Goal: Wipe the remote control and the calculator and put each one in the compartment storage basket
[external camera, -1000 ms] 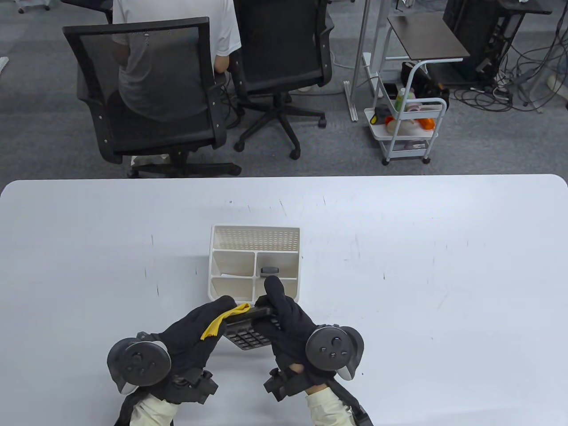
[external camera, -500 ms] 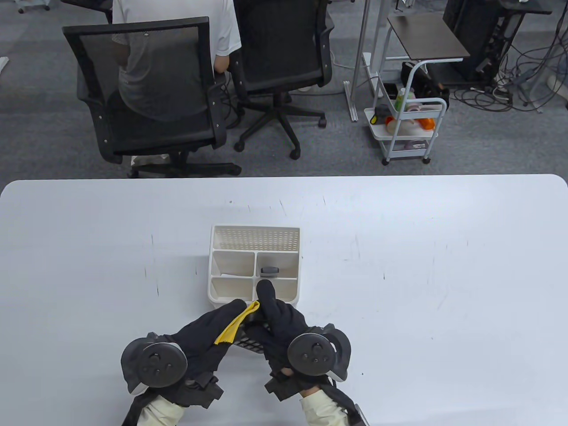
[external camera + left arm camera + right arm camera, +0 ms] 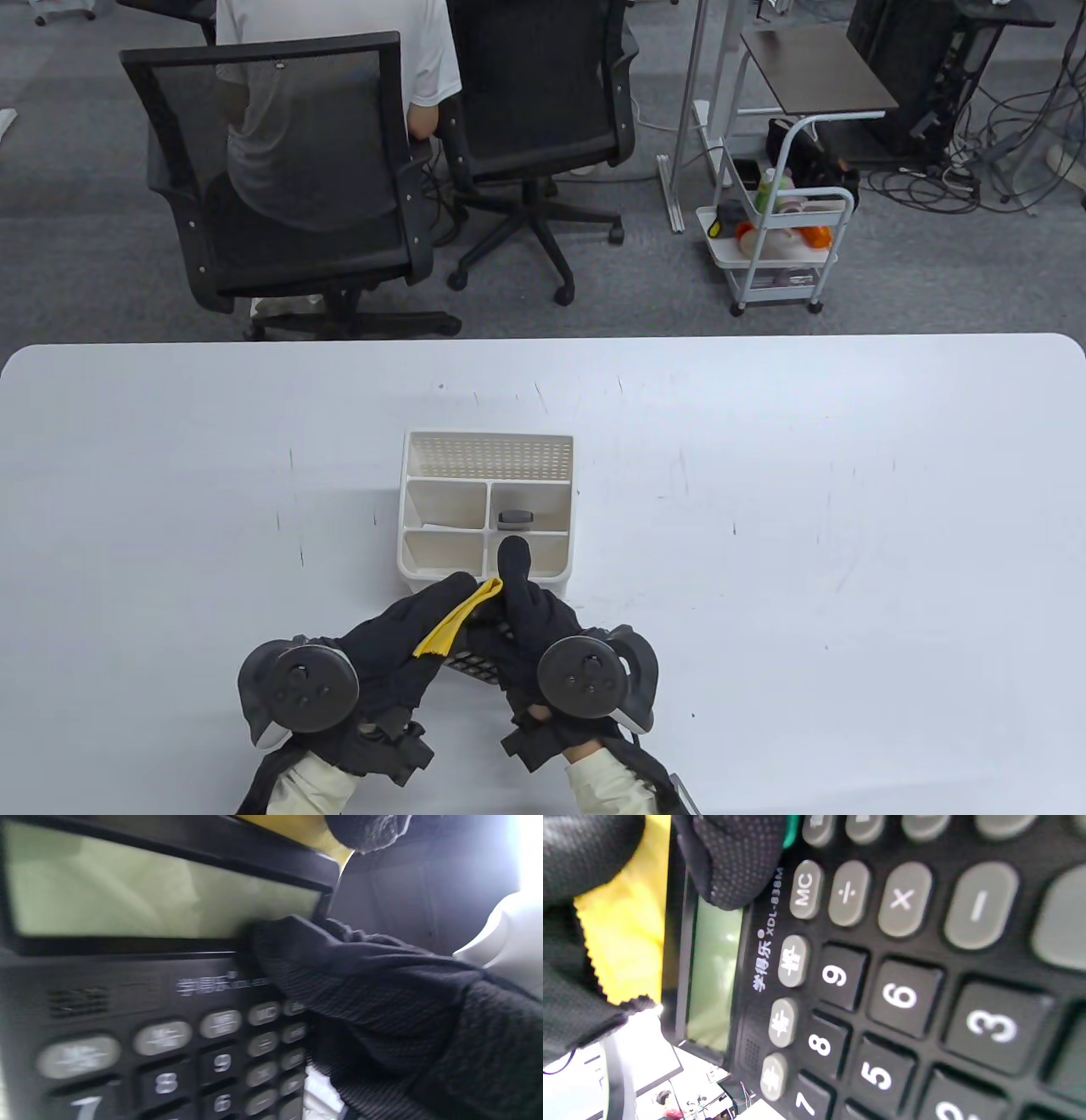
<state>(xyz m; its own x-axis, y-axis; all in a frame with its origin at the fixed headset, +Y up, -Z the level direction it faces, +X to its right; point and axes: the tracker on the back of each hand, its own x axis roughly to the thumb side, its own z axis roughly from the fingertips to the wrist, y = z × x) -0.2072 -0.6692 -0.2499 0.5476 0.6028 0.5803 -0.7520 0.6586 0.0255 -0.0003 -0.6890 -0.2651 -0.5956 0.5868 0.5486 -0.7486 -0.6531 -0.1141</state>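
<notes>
Just in front of the white compartment basket (image 3: 402, 509), my right hand (image 3: 519, 586) grips a black calculator (image 3: 472, 664) and holds it tilted up, thumb near the screen. In the right wrist view the calculator (image 3: 882, 984) fills the frame, keys and green screen facing the camera. My left hand (image 3: 433, 611) presses a yellow cloth (image 3: 458, 618) against the calculator's top edge. The left wrist view shows the cloth (image 3: 305, 830) above the screen of the calculator (image 3: 169, 984). A grey remote control (image 3: 515, 517) stands on end in the basket's middle right compartment.
The basket's other compartments hold nothing that I can see. The white table (image 3: 806, 509) stretches wide on both sides. Beyond its far edge are office chairs (image 3: 280, 170), a seated person and a small white cart (image 3: 776, 246).
Both hands have drawn closer together and slightly toward me. The calculator is tipped up more and is largely hidden between them. The cloth has slid right along its top edge.
</notes>
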